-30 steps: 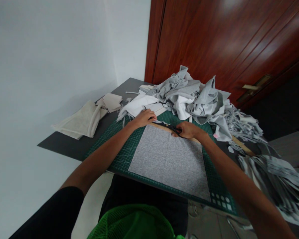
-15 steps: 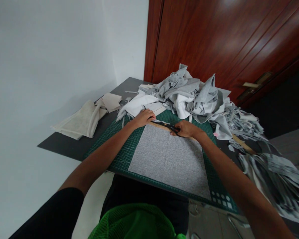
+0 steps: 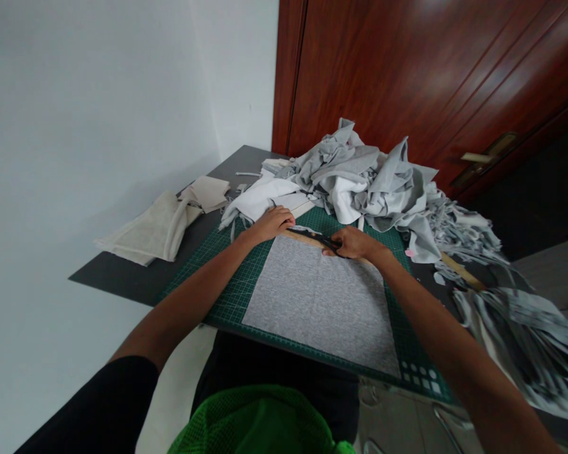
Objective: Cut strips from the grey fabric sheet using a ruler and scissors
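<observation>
1. The heather-grey rectangular fabric point(image 3: 312, 296) is laid on the green gridded mat point(image 3: 231, 290); it is best kept flat.
2. The black metal scissors point(image 3: 324, 239), gripped in the right hand point(image 3: 353, 243), should be guided along the tan wooden strip point(image 3: 303, 237).
3. Whether anything is pinched by the left hand point(image 3: 273, 222) cannot be told.

the only view looks from the head of the person, from above the near edge of the table point(image 3: 132, 277), and it faces forward and quite steeply down, so the cloth point(image 3: 317, 299) lies near and a little below its middle, with the left hand point(image 3: 275, 221) and the right hand point(image 3: 348, 243) beyond. both arms enter from the lower corners, and the green mesh point(image 3: 255, 419) is very close at the bottom. farther behind, it catches the wall point(image 3: 99, 94) at left and the door point(image 3: 383, 82) at upper right, which looks slanted.
</observation>
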### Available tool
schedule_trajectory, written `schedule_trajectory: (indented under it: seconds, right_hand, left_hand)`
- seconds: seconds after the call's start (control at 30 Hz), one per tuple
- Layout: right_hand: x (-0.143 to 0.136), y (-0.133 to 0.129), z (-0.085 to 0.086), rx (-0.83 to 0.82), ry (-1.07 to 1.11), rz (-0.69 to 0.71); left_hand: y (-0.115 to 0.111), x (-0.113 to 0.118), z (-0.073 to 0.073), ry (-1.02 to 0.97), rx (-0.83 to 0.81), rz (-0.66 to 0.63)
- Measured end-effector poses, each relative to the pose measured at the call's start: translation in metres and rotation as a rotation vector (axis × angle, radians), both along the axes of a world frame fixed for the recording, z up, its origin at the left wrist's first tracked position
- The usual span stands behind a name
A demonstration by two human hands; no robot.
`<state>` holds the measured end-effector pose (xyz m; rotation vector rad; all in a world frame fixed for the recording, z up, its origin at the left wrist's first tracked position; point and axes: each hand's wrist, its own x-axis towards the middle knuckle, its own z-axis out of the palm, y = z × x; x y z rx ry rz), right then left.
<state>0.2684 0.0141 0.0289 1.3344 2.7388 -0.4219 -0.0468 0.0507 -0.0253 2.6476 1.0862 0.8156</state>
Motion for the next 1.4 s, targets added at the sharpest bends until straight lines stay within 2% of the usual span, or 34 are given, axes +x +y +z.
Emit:
schedule_trajectory:
  seconds: [0.33, 0.63, 1.4]
  right_hand:
    - [-0.003, 0.001, 0.002, 0.015, -0.082, -0.012]
    - [-0.018, -0.002, 0.011, -0.008, -0.1, -0.021]
    - [-0.012, 0.009, -0.01, -0.019, 0.08, 0.011]
  left_hand:
    - [-0.003, -0.002, 0.005, 0.002, -0.018, 0.024]
    - [-0.002, -0.001, 0.004, 0.005, -0.013, 0.019]
    - [-0.003, -0.001, 0.004, -0.03, 0.004, 0.032]
